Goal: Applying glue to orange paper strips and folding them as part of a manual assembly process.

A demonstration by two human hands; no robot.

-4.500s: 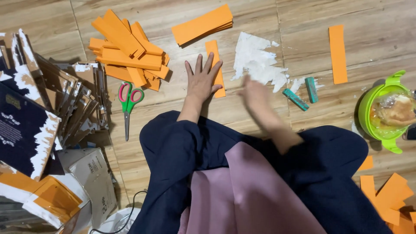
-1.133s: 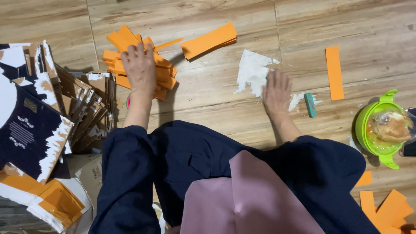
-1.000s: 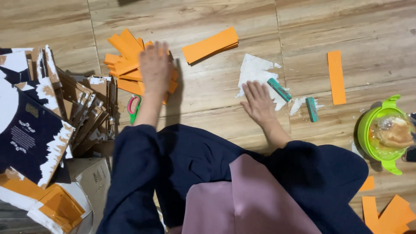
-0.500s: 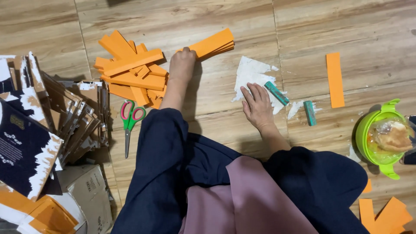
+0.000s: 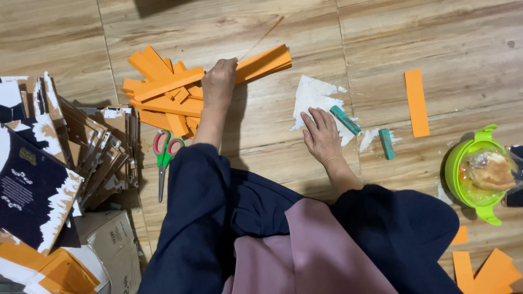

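The left hand (image 5: 219,81) is closed around one end of a stack of orange strips (image 5: 264,61), which is held at the far middle of the wooden floor (image 5: 381,32); the stack slants away to the right, its free end raised slightly towards the far edge. A thin pale sliver can be seen rising from the stack, but what it is cannot be told. Just to the left of that hand, a loose pile of orange strips (image 5: 160,95) is spread on the floor, some crossing one another.

The right hand (image 5: 322,136) is laid flat on the floor with the fingers spread apart, and nothing is gripped by it. Its fingertips are placed on the near edge of a torn white paper scrap (image 5: 313,95). A teal stick (image 5: 345,120) is found just beside the fingers, and a second teal stick (image 5: 386,144) lies a little further right. A single orange strip (image 5: 417,102) is set apart towards the right edge.

Red-and-green scissors (image 5: 165,158) are seen near the left forearm, beside a heap of torn cardboard (image 5: 92,152) at the left edge. A green lidded bowl (image 5: 479,171) is placed at the right edge, and orange offcuts (image 5: 485,267) lie in the near right corner.
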